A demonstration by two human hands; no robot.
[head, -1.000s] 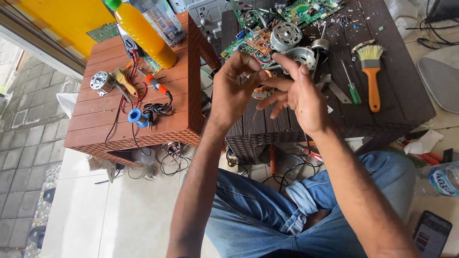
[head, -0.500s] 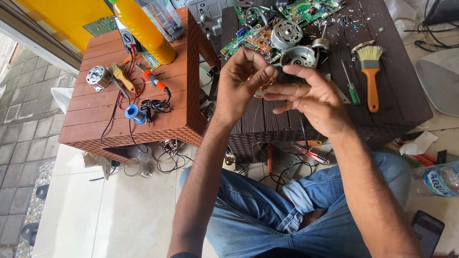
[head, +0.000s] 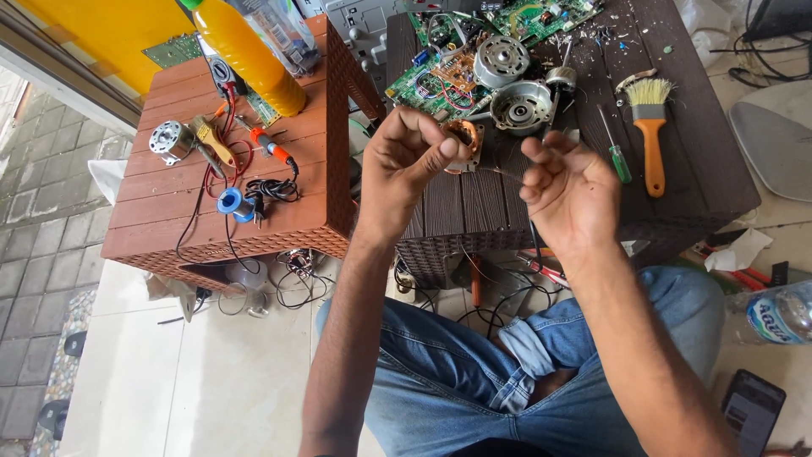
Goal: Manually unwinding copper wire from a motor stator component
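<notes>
Now we have both hands raised above the near edge of the dark worktop (head: 474,211). Our left hand (head: 410,156) is closed around a small copper-wound coil (head: 465,144), gripping it between thumb and curled fingers so that only part of its winding shows past the knuckles. Our right hand (head: 571,190) sits just beside it, fingers half curled and pinched narrowly on a thin strand of wire (head: 506,174) that runs from the coil across the gap between the hands. We judge that we are in the middle of drawing wire off the winding, with the strand taut and only a short length free. What comes next, as we read it, calls for a steady hold on the coil and an even, gentle pull, since so fine a strand could snap or snag on the winding. Behind the hands, toward the far edge of the dark worktop, lie two round motor housings (head: 516,106) and green circuit boards (head: 440,80); near its right edge rest a brush with an orange handle (head: 651,144) and a green-handled screwdriver (head: 616,152). On the red-brown worktop (head: 169,228) to the left stand a yellow bottle (head: 245,55), a soldering iron (head: 271,148) and a blue solder reel (head: 230,203).
</notes>
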